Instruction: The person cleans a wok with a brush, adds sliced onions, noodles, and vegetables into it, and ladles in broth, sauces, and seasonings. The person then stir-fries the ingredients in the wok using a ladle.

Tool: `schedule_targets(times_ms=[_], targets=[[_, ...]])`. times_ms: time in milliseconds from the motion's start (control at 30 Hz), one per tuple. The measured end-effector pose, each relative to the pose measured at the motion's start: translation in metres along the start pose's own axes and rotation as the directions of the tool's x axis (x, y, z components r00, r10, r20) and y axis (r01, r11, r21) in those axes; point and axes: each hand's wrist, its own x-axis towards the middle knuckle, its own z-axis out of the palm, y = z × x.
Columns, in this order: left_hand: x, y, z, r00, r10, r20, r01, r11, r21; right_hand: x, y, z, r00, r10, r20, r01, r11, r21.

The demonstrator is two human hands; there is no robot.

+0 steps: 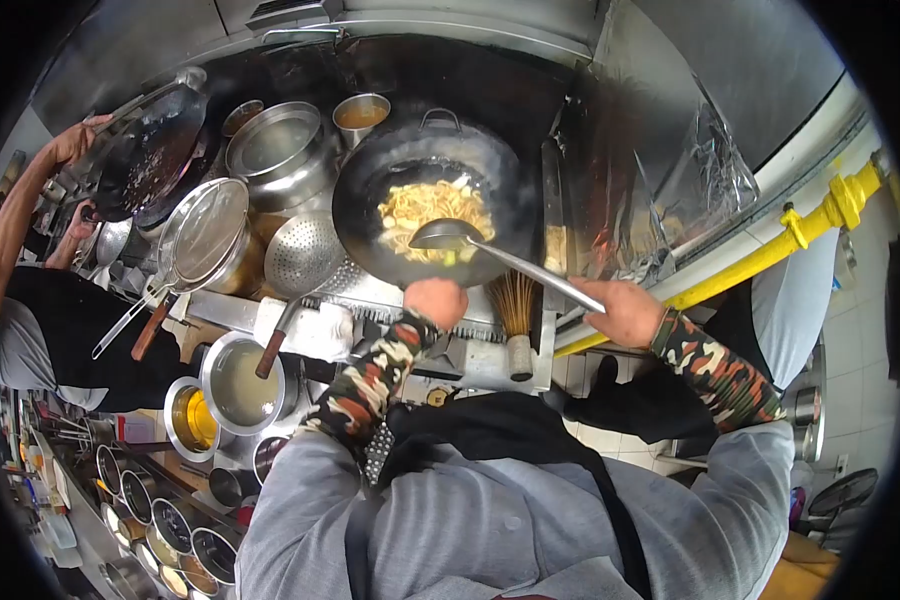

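Observation:
A large black wok (370,205) sits on the stove in front of me, with pale sliced food (435,207) and a bit of green steaming inside. My right hand (625,312) is closed around the long handle of a metal ladle (440,235), whose bowl rests over the near side of the food. My left hand (436,302) is closed at the wok's near rim. What its fingers grip there is hidden under the hand, though it appears to be the wok's edge or near handle.
Left of the wok are a perforated skimmer (305,252), a mesh strainer (203,232) and a steel pot (278,150). A bamboo brush (516,320) stands near my right. A yellow pipe (740,255) runs along the right. At far left, a co-worker's hand (75,142) holds another wok (155,150).

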Motion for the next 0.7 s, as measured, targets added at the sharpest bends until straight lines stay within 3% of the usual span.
schedule_targets(times_ms=[167, 267, 333, 367, 400, 433, 500, 633, 700], targets=[[-0.001, 0.021, -0.050, 0.988, 0.155, 0.013, -0.155, 0.988, -0.006, 0.026, -0.028, -0.008, 0.989, 0.076, 0.126, -0.062, 0.992, -0.111], [0.000, 0.007, 0.002, 0.986, 0.136, -0.101, -0.131, 0.990, 0.049, 0.067, -0.019, 0.022, 0.967, 0.208, 0.146, -0.189, 0.972, -0.137], [-0.022, 0.004, 0.036, 0.959, 0.156, -0.236, -0.146, 0.987, 0.061, 0.092, -0.007, 0.043, 0.990, 0.109, -0.091, -0.127, 0.966, -0.227], [-0.039, 0.002, 0.087, 0.925, 0.038, -0.377, 0.009, 0.992, 0.124, 0.094, -0.003, 0.041, 0.990, 0.100, -0.103, -0.122, 0.966, -0.230], [-0.064, -0.002, 0.084, 0.913, 0.177, -0.367, -0.191, 0.981, -0.004, 0.090, 0.000, 0.041, 0.984, 0.073, -0.164, -0.105, 0.975, -0.194], [-0.084, 0.017, 0.051, 0.938, 0.198, -0.284, -0.196, 0.980, 0.036, 0.086, 0.001, 0.044, 0.974, 0.052, -0.221, -0.088, 0.984, -0.155], [-0.081, 0.027, 0.018, 0.978, 0.119, -0.172, -0.117, 0.993, 0.025, 0.070, -0.010, 0.023, 0.983, 0.067, -0.169, -0.094, 0.982, -0.162], [-0.001, -0.011, -0.004, 0.992, 0.125, -0.029, -0.124, 0.992, 0.035, 0.039, -0.013, 0.014, 0.992, 0.130, -0.002, -0.128, 0.980, -0.150], [0.020, -0.024, -0.001, 0.991, 0.126, -0.031, -0.125, 0.991, 0.042, 0.031, -0.008, 0.007, 0.999, 0.022, -0.037, -0.027, 0.989, -0.143]])
